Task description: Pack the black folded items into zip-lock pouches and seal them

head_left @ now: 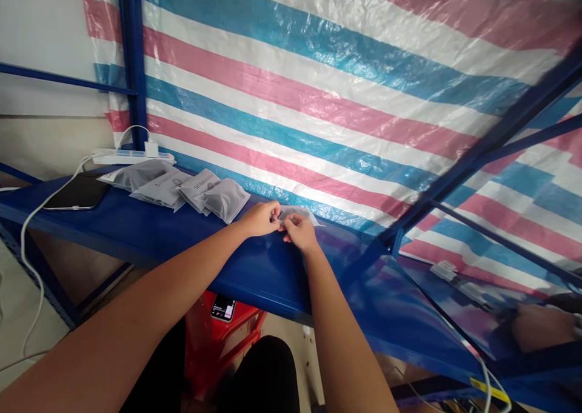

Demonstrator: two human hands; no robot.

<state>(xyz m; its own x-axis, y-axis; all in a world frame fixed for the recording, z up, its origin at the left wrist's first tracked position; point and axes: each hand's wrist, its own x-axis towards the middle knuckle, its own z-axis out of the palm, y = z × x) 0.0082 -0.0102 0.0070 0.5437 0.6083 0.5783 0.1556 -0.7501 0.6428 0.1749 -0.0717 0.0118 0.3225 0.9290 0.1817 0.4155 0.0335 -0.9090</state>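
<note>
Both hands (pixel 278 221) pinch a pouch (pixel 300 213) near the shelf's (pixel 273 279) back edge.

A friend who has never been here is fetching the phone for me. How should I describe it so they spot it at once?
Find the long blue shelf and look below its front edge. There, a red plastic stool has the phone on it. Its screen is lit, unlike that of the larger, dark tablet up on the shelf.

A translucent grey pouch (pixel 299 211) lies on the blue surface (pixel 259 273), its near edge against the left grip (pixel 260 220) and right grip (pixel 301 231).
</note>
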